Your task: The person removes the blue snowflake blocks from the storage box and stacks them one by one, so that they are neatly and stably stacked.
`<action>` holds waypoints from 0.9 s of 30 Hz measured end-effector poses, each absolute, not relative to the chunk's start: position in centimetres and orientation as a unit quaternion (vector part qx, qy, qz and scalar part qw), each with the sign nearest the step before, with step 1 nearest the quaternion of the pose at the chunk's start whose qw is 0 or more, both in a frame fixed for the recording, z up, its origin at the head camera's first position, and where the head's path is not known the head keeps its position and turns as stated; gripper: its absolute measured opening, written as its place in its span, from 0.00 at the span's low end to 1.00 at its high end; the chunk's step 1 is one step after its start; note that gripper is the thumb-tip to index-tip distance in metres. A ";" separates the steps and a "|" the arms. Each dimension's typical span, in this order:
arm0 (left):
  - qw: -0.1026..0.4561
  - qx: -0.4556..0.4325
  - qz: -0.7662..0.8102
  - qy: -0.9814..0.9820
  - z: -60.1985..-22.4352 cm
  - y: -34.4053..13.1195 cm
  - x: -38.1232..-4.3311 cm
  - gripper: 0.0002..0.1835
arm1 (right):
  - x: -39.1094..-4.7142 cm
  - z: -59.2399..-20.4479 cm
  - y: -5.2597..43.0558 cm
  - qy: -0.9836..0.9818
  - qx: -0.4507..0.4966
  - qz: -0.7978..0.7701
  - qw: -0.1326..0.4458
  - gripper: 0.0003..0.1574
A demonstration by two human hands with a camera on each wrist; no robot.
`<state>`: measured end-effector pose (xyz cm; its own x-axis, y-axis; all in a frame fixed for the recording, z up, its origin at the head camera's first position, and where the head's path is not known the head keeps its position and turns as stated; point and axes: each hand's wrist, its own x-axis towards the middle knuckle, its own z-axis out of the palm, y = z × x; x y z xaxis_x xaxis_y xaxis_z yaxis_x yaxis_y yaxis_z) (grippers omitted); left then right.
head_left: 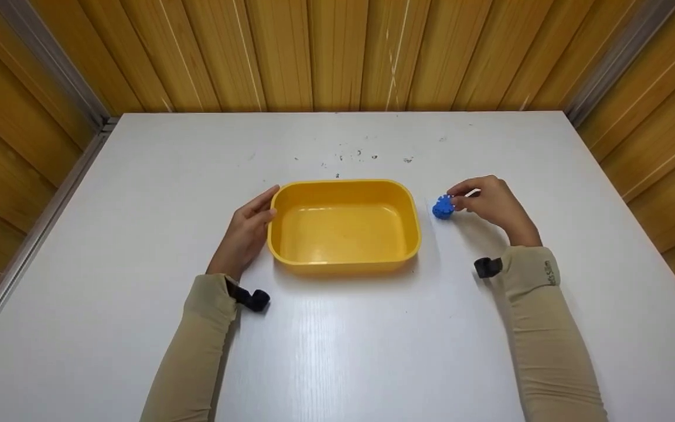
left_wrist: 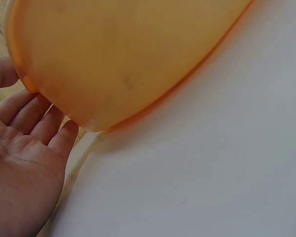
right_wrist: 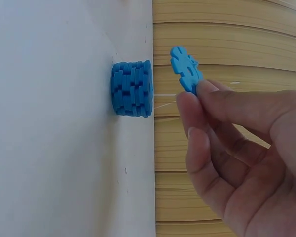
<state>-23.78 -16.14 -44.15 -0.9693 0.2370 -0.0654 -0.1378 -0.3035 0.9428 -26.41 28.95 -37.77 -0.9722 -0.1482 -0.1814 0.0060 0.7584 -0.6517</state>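
Note:
My left hand (head_left: pixel 248 225) holds the left end of a yellow plastic basin (head_left: pixel 343 266), its thumb at the rim and its fingers against the outer wall. In the left wrist view, the fingertips (left_wrist: pixel 71 127) meet the basin's side (left_wrist: pixel 123 64). Between thumb and fingers, my right hand (head_left: pixel 493 202) pinches a thin blue snowflake disc (right_wrist: pixel 185 66) with notched edges. Close beside that disc, a short stack of blue snowflake discs (right_wrist: pixel 131 90) stands on the table, just right of the basin. The basin holds nothing.
Everything stands on a white table (head_left: pixel 326 340) with small dark marks near its back. Yellow wood-look panels (head_left: pixel 337 55) rise behind and at both sides. Black straps with small mounts (head_left: pixel 255 300) sit at both wrists, over beige sleeves.

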 end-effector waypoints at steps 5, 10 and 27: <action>0.116 0.045 0.807 0.577 -44.1 -16.3 -23.5 0.31 | -26.5 -38.0 28.9 0.932 -0.023 -0.346 0.108 0.19; 0.119 0.040 0.808 0.576 -43.9 -16.2 -23.6 0.31 | -26.3 -38.2 29.0 0.930 -0.017 -0.353 0.098 0.17; 0.121 0.040 0.809 0.574 -43.9 -16.1 -23.7 0.31 | -26.4 -38.7 29.0 0.931 -0.017 -0.352 0.095 0.18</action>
